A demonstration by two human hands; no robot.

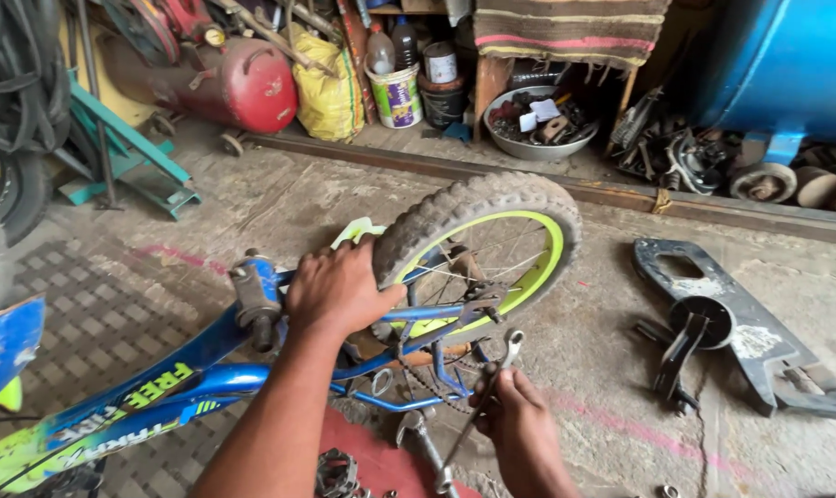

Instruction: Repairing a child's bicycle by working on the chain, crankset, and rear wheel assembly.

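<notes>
A small blue and green bicycle (174, 383) lies upside down on the concrete floor. Its rear wheel (478, 242) has a grey knobby tyre and a lime-green rim. My left hand (337, 288) rests on the tyre and the blue frame just in front of the wheel. My right hand (519, 420) grips a metal spanner (487, 392), whose ring end sits near the rear axle and chain. A pedal (337, 475) shows at the bottom edge.
A grey metal bracket with a black lever (727, 323) lies on the floor to the right. At the back stand a red tank (243, 85), a yellow sack (326, 92), tins, a metal bowl of parts (533, 124) and a blue drum (782, 65). Tyres are stacked at left.
</notes>
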